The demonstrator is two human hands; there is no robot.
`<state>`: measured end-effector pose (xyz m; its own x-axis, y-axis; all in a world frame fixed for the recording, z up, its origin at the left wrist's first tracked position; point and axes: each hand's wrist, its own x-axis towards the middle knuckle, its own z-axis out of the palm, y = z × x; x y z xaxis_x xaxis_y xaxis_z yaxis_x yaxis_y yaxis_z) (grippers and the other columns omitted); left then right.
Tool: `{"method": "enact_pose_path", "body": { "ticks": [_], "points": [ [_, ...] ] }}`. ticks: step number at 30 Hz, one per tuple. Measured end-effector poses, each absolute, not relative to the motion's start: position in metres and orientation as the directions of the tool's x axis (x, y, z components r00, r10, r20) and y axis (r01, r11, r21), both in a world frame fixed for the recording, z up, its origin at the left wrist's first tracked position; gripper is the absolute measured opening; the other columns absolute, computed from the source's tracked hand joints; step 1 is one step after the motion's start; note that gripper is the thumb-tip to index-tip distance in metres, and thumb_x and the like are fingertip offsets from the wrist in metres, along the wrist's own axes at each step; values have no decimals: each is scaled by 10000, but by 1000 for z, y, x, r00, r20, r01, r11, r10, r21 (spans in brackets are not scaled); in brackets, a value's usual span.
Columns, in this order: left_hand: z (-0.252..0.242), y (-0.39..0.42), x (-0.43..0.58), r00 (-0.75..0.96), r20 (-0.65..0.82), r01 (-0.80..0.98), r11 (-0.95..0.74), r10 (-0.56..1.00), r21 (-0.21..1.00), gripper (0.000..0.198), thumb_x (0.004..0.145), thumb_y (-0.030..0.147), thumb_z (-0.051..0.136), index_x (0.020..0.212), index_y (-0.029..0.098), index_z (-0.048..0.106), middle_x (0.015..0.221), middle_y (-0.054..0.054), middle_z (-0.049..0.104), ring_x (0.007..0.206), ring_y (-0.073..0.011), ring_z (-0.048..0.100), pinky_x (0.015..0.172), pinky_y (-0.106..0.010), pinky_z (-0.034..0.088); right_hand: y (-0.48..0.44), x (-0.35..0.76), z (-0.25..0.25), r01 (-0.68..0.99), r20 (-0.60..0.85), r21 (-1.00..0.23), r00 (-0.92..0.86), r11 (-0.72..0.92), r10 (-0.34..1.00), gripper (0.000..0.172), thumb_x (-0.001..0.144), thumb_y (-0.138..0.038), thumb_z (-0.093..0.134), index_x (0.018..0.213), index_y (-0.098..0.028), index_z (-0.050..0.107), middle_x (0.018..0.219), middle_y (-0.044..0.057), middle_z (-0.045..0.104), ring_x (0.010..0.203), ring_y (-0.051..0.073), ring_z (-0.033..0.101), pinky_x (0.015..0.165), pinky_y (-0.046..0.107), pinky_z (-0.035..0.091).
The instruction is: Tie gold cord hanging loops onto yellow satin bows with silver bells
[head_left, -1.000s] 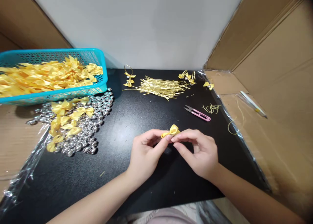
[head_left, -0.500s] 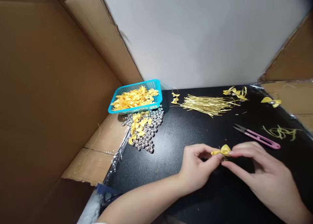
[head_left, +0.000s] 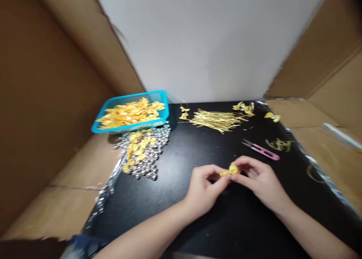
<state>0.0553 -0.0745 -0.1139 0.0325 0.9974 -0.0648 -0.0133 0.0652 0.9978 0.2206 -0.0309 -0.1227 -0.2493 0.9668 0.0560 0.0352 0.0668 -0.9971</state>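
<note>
Between my two hands, just above the black table (head_left: 175, 210), is a small yellow ribbon bow (head_left: 233, 169). My left hand (head_left: 204, 187) pinches its left end between thumb and forefinger. From the other side, my right hand (head_left: 258, 179) has thumb and fingertips closed on the bow's right loop. The middle of the bow is partly covered by the fingertips, and fine detail there is blurred. Pink-handled thread snips (head_left: 263, 150) lie just beyond my right hand, blades toward the left.
A blue basket (head_left: 97, 127) of yellow bows stands back left. Silver beads (head_left: 145, 168) with loose bows (head_left: 138, 151) lie before it. Gold ties (head_left: 216, 120) are piled at the back, near finished-looking bows (head_left: 244, 108) and thread scraps (head_left: 279, 144). Cardboard walls (head_left: 305, 59) flank the table.
The view has swung right, so everything sits further left in it. My right thumb and fingers have come in closer around the bow; the left hand keeps its pinch.
</note>
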Motion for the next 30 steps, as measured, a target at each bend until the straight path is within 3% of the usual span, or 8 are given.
{"method": "enact_pose_path", "body": {
  "ticks": [5,7,9,16,20,30],
  "points": [
    [-112,-67,47,107,-131,-4,132,986,991,175,787,321,722,784,147,746,742,-54,762,667,-156,670,657,-233,508,-29,216,-113,-112,-154,-969,-426,-220,892,308,592,-375,873,739,-166,701,700,-5,683,650,122,634,643,249,516],
    [-110,-64,44,200,-144,46,137,969,989,192,799,331,710,762,146,744,698,-45,746,650,-150,656,645,-224,496,-28,218,-114,-151,-205,-941,-459,-303,865,331,652,-434,828,813,-159,741,709,-6,688,658,103,615,664,237,486],
    [-108,-61,41,295,-163,108,137,941,985,201,808,337,697,764,148,751,690,-46,744,638,-148,646,621,-217,479,-27,219,-115,-157,-239,-925,-469,-347,850,326,677,-452,805,768,-143,757,693,-3,687,642,89,593,658,228,456],
    [-108,-58,37,347,-169,193,106,922,975,182,797,338,696,777,173,768,730,-49,768,664,-166,670,637,-220,493,-24,221,-119,-164,-405,-816,-520,-554,752,316,525,-325,906,709,-136,732,650,-23,676,595,76,573,621,216,420],
    [-109,-57,36,356,-137,195,70,925,978,170,793,337,699,772,187,777,723,-47,770,667,-177,684,629,-219,508,-24,222,-121,-213,-411,-750,-592,-627,693,308,579,-314,890,721,-123,694,656,-24,652,594,69,568,630,206,419],
    [-108,-57,35,346,-80,200,10,935,980,152,767,329,728,771,187,784,703,-47,768,635,-159,685,605,-192,520,-27,214,-123,-327,-350,-696,-622,-639,700,369,604,-393,879,709,-124,649,717,-10,613,641,77,560,651,205,442]
  ]
}}
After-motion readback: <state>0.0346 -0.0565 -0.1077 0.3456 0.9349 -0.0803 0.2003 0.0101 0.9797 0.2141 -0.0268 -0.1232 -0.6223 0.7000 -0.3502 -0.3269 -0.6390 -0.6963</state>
